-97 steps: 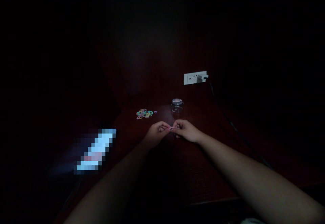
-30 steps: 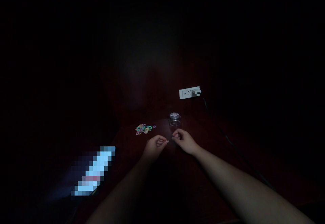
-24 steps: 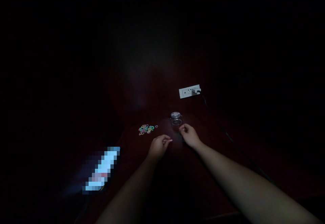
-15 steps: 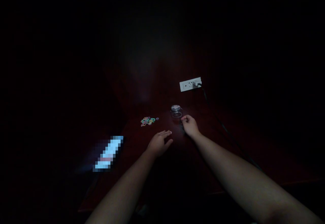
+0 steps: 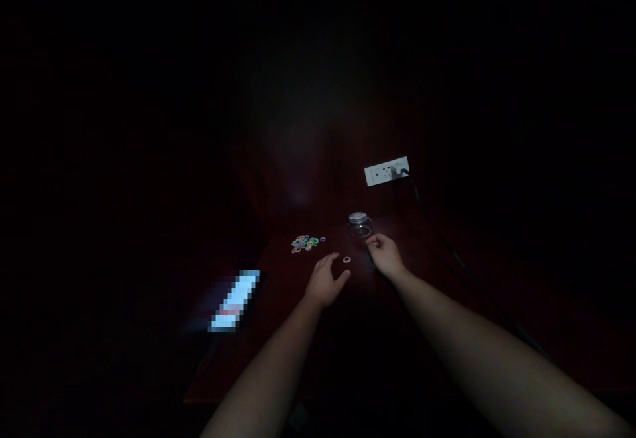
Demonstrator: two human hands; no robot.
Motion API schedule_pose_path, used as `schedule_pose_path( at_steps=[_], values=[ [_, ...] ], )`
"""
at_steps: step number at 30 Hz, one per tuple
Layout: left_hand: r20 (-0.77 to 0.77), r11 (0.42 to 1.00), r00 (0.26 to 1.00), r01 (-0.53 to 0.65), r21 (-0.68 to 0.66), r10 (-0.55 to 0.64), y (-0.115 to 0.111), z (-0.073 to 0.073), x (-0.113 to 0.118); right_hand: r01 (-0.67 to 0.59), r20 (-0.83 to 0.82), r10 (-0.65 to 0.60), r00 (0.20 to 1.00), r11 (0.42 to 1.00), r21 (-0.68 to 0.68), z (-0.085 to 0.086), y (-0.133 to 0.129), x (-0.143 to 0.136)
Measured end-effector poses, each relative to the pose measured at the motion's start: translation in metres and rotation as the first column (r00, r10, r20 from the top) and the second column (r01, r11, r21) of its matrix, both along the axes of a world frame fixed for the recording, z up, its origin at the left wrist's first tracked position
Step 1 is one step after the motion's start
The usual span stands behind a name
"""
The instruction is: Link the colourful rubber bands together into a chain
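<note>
My left hand point(image 5: 325, 281) is open over the dark red table, its fingers spread and thumb apart. Just off its fingertips lies a single pale pink hair tie or small elastic ring point(image 5: 346, 260). My right hand point(image 5: 386, 256) is closed, thumb and fingers pinched together in front of a clear lidded jar point(image 5: 360, 226). Whatever those fingers hold, if anything, is too dark to make out. Beyond my left hand is a loose pile of coloured hair ties point(image 5: 304, 244), with one purple ring point(image 5: 322, 239) a little to its right.
A lit phone-like screen point(image 5: 236, 300), pixelated, is at the left edge of the table point(image 5: 278, 332). Behind the jar, a white socket panel point(image 5: 386, 171) carries a plug, and its dark cable point(image 5: 462, 262) runs down to the right. Surroundings are very dark.
My left hand has drawn back from the pink ring, which was at its fingertips and now lies apart from them. My right hand stays by the jar. The whole view has shifted slightly.
</note>
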State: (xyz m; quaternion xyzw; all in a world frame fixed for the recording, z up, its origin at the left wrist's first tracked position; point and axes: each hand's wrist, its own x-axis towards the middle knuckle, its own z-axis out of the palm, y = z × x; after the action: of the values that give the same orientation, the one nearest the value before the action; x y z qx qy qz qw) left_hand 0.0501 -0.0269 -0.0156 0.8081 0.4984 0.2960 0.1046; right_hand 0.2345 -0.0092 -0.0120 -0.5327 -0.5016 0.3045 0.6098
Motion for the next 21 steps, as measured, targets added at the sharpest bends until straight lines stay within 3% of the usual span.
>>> schedule_pose_path(
  at_steps=[4,9,21],
  values=[
    [0.007,0.953,0.954,-0.301,-0.03,0.301,0.023,-0.004,-0.015,0.006,0.003,-0.006,1.0,1.0,-0.025,0.0,-0.001,0.001],
    [-0.122,0.853,0.854,-0.516,-0.081,0.506,0.048,-0.001,-0.025,-0.004,0.006,0.005,1.0,0.999,-0.047,0.0,0.001,0.001],
    [-0.198,0.832,0.828,-0.548,-0.084,0.525,0.081,0.002,-0.026,-0.028,-0.002,0.028,1.0,0.999,-0.044,-0.001,0.002,0.0]
  ],
)
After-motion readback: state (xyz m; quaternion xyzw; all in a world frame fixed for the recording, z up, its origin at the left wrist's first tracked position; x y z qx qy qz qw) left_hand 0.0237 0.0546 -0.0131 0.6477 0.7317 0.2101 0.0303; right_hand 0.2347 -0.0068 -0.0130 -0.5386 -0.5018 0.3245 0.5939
